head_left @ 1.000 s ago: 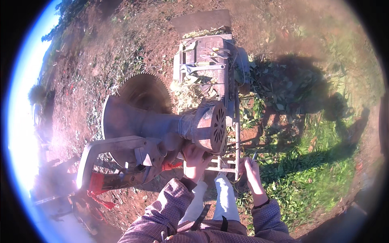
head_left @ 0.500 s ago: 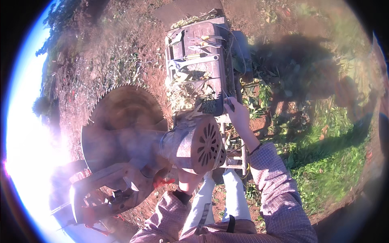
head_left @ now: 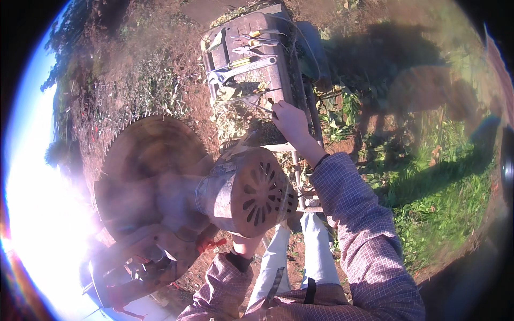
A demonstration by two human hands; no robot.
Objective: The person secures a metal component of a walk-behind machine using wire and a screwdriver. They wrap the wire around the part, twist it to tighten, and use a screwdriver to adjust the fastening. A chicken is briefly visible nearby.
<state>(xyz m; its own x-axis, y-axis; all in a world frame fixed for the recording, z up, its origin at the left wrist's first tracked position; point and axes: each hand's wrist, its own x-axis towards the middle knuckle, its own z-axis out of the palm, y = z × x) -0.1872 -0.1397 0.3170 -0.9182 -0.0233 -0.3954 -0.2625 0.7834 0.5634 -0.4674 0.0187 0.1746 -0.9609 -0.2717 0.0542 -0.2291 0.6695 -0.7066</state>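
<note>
My right hand (head_left: 292, 122) is closed around a thin metal-shafted tool, its shaft pointing left over the metal box (head_left: 282, 80); the tool's exact kind I cannot make out. On that box lie an adjustable wrench (head_left: 249, 69), a yellow-handled tool (head_left: 239, 62) and pliers (head_left: 254, 51). Nearer to me is a power saw with a large toothed round blade (head_left: 152, 147) and a cylindrical motor housing (head_left: 251, 198) with a slotted end. My left hand (head_left: 247, 245) reaches under the housing, its fingers hidden behind it.
The saw's handle frame (head_left: 128, 267) extends toward the lower left, beside a red part (head_left: 211, 245). A metal frame (head_left: 297, 176) runs below the box. Dry leaves (head_left: 233, 117) lie against the box, and green plants (head_left: 439, 214) grow on the right. Sun glare washes out the left edge.
My right hand has moved up and left with the thin tool, from the box's lower right corner to over its top. The left hand stays under the motor housing. The view has shifted slightly.
</note>
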